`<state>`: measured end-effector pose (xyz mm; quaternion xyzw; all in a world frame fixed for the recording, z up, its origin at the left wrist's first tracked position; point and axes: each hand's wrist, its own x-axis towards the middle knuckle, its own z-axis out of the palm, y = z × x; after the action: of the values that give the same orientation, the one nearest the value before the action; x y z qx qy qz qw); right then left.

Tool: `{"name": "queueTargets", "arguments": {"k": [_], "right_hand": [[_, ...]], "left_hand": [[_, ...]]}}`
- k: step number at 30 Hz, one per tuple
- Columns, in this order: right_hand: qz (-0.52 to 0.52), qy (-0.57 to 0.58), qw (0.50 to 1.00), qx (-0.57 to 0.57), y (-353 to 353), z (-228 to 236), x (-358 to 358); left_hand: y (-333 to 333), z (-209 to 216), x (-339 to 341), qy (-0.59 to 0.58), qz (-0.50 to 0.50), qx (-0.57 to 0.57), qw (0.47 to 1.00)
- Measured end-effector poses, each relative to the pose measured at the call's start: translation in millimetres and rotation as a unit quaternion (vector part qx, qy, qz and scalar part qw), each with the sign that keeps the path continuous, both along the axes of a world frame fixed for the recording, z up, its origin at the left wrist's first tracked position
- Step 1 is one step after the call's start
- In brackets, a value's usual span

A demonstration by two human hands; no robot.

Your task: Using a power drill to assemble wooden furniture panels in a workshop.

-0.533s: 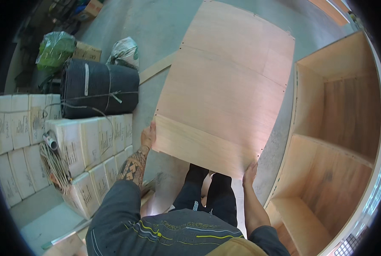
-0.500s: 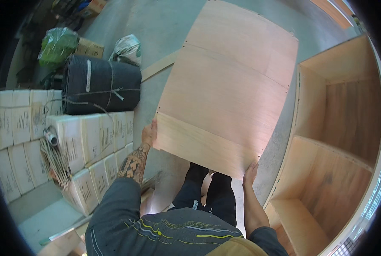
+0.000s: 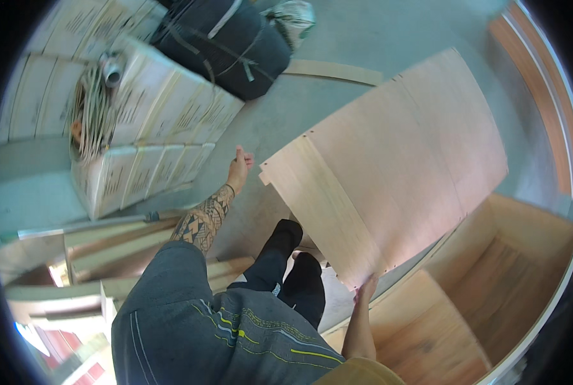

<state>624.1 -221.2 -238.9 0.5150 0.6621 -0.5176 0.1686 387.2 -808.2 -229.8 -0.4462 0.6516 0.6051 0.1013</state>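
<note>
A large pale plywood panel (image 3: 389, 173) reaches from near my legs to the upper right, with small dark screw heads along its edges. My right hand (image 3: 365, 292) grips its near right corner, the fingers partly hidden by the wood. Off the panel's near left corner, my left hand (image 3: 239, 170) is in the air with a small gap to the edge; its fingers are apart and hold nothing. Close along the panel's right side lies an open wooden cabinet (image 3: 421, 327) with inner dividers.
Stacked white cartons (image 3: 164, 96) stand at left, with a coil of rope (image 3: 93, 119) and a metal pipe end (image 3: 112, 70) by them. Behind are a black roll (image 3: 225, 45), a plastic sack (image 3: 293, 22) and a wooden strip (image 3: 331, 72). Wooden boards (image 3: 126, 253) lie lower left.
My left hand has let go of the panel. The panel has turned clockwise, its far end swinging right over part of the cabinet. The whole view has turned too.
</note>
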Motion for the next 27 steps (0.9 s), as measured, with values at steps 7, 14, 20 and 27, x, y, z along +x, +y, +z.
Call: {"name": "queueTargets", "arguments": {"k": [7, 14, 20, 27], "right_hand": [[0.17, -0.181, 0.914, 0.322, -64, 35, -85], [0.583, 0.225, 0.704, 0.338, -218, 94, -240], [0.77, 0.379, 0.418, 0.3, -397, 109, -361], [0.892, 0.088, 0.37, 0.246, -484, 58, -362]], "left_hand": [[73, -4, 131, 0.007, 0.294, 0.068, 0.953], [184, 16, 97, -0.01, 0.177, 0.094, 0.98], [204, 6, 61, 0.006, 0.257, 0.083, 0.963], [210, 4, 58, 0.051, 0.253, 0.026, 0.966]]}}
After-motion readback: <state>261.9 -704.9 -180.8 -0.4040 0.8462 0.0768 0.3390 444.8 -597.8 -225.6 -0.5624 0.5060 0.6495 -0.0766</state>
